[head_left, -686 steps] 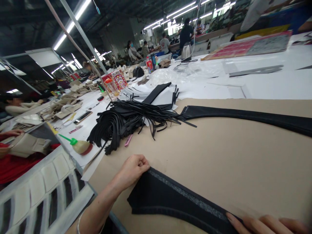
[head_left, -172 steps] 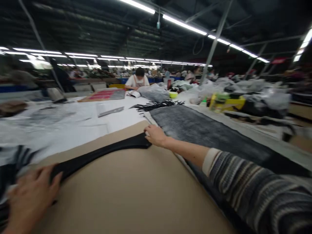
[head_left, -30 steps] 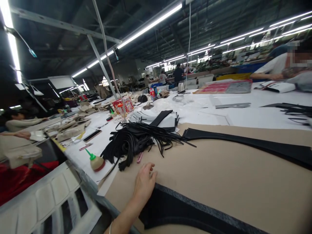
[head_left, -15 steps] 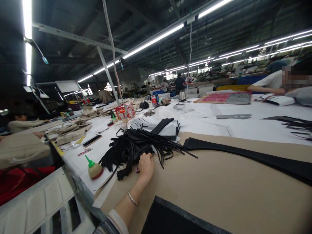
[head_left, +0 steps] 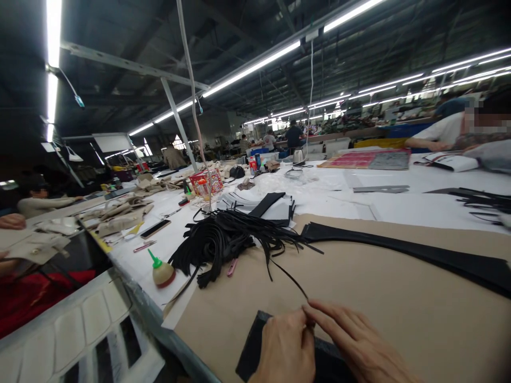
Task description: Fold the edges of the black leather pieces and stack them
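Note:
My left hand (head_left: 285, 348) and my right hand (head_left: 355, 346) meet at the bottom middle, over the near end of a black fabric piece (head_left: 249, 354) on a tan cardboard sheet (head_left: 379, 308). Both are closed in a pinch on the end of a thin black strip (head_left: 288, 277), which trails back to a heap of black strips (head_left: 215, 242). A long curved black piece (head_left: 399, 249) lies across the far side of the cardboard.
Left of the heap are a glue bottle with a green tip (head_left: 162, 271), a pink tool (head_left: 231, 266) and a phone (head_left: 154, 229). White sheets with a black piece (head_left: 263, 205) lie behind. Co-workers sit at the far left (head_left: 35, 201) and right (head_left: 455, 125).
My left hand has come back from the heap to the near black piece with a thin strip drawn out. My right hand has come into view and joined it.

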A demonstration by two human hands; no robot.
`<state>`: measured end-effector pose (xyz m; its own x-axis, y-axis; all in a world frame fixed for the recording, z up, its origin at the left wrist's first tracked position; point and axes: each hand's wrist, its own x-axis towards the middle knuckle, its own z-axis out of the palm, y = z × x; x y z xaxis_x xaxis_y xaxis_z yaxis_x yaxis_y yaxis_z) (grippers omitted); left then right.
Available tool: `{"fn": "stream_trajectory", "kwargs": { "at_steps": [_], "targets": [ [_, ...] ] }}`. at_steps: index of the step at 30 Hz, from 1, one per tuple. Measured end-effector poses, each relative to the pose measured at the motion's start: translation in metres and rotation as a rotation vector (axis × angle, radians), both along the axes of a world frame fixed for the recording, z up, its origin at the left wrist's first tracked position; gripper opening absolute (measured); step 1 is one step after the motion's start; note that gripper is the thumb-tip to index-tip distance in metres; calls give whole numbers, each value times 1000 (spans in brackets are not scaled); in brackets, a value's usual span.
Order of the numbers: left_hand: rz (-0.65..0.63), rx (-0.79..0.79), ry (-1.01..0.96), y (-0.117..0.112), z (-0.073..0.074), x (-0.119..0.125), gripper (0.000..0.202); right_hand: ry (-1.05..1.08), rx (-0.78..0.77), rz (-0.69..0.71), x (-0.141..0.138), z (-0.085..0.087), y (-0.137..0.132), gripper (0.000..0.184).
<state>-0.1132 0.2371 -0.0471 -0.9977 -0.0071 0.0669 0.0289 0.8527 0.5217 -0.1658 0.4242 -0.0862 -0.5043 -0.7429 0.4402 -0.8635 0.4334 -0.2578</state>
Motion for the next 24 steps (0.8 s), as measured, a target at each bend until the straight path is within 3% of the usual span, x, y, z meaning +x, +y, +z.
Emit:
{"fn": "stream_trajectory", "kwargs": {
  "at_steps": [5,11,15,18,24],
  "targets": [
    [-82,28,64,-2,7,17,25,-86,26,50,-6,25,-11,24],
    [-138,191,104,-12,19,26,24,-207,76,82,2,49,7,25],
    [-31,331,-25,-29,33,22,27,-287,114,-8,1,60,39,30],
    [-20,375,-57,-46,40,13,30,-314,132,-127,0,70,72,37],
    [-5,400,-192,-65,38,7,37,-600,247,-328,21,78,130,48]
  ]
}}
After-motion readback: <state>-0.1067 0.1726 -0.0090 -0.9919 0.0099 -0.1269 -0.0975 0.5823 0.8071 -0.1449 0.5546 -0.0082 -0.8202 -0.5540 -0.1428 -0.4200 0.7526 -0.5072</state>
